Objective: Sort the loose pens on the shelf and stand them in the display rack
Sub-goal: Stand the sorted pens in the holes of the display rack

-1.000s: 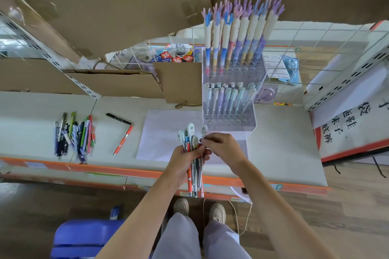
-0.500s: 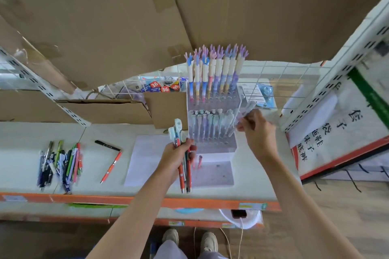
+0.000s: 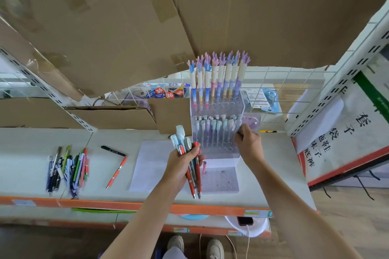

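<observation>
- The left hand has its fingers wrapped around a bundle of pens, held just in front of the clear tiered display rack on the shelf.
- The right hand reaches the rack's middle row at its right end; fingers curled, grip unclear.
- More loose pens lie far left.

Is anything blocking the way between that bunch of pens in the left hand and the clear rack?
Nothing visible does. The left hand grips the bunch of pens right beside the display rack, with open air between them. The right hand is at the rack's far side, not in that path.
</observation>
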